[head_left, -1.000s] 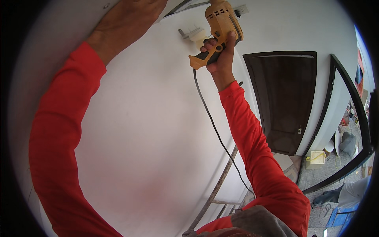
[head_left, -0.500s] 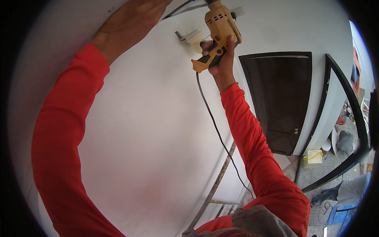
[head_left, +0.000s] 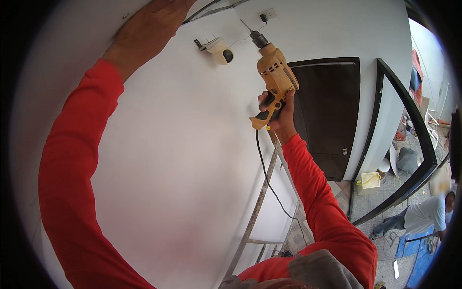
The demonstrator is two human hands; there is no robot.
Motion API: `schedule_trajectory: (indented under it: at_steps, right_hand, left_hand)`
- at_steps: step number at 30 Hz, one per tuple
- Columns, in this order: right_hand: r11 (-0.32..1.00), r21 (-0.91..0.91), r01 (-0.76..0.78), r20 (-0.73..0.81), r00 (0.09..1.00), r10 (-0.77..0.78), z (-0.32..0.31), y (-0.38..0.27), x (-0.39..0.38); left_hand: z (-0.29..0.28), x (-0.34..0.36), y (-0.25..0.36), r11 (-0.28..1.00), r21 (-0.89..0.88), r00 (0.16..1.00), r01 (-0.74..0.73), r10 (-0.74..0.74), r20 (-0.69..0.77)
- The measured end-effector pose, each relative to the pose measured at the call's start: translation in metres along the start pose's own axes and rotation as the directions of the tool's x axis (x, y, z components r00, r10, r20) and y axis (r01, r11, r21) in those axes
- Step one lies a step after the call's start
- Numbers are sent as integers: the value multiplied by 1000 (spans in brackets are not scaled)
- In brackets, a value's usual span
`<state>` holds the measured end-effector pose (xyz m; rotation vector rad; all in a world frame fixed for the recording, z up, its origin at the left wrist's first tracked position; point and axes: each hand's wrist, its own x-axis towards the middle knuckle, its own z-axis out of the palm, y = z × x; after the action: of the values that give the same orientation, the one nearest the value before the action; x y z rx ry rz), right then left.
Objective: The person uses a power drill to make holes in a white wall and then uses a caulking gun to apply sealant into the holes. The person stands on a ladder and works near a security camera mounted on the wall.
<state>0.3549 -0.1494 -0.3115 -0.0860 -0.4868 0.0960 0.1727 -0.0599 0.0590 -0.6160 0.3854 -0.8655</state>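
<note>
My left hand [head_left: 149, 36] presses against the pale upper surface [head_left: 98, 31] at the upper left, beside dark metal strips [head_left: 202, 12]; its fingertips reach the top edge of the view. My right hand [head_left: 284, 113] grips a yellow-and-black corded drill [head_left: 273, 70], holding it upright in front of the white wall. A chuck [head_left: 259, 39] with a thin bit tops the drill. Just left of it, a small white dome camera [head_left: 222, 53] hangs on a bracket, below a socket [head_left: 267, 14] with a black plug.
A dark door [head_left: 327, 125] and black frame [head_left: 414, 130] stand at right. A metal ladder or scaffold [head_left: 257, 207] runs below. Beyond the frame, a co-worker in a white shirt [head_left: 423, 214] bends over blue boards [head_left: 416, 260], near a pale box [head_left: 368, 188] and scattered materials on the floor.
The drill in my right hand has moved down from the upper surface, showing its bit and the dome camera. My left hand stays high. The co-worker shows more fully.
</note>
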Motion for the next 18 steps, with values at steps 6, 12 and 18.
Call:
schedule_trajectory:
  at_steps: [6,12,18]
  right_hand:
    - [920,-378,-101,-117,991,61,-119,-89,-158]
    - [612,-684,-397,-523,852,-31,-135,-209,-351]
    - [124,-669,-733,-717,593,-366,-78,-299,-508]
  left_hand:
    - [-32,-3,50,750,-641,978,165,-206,10]
    - [-167,-10,239,-79,-927,887,365,-271,373]
    - [-382,-65,447,-664,-335,742,669,572,348]
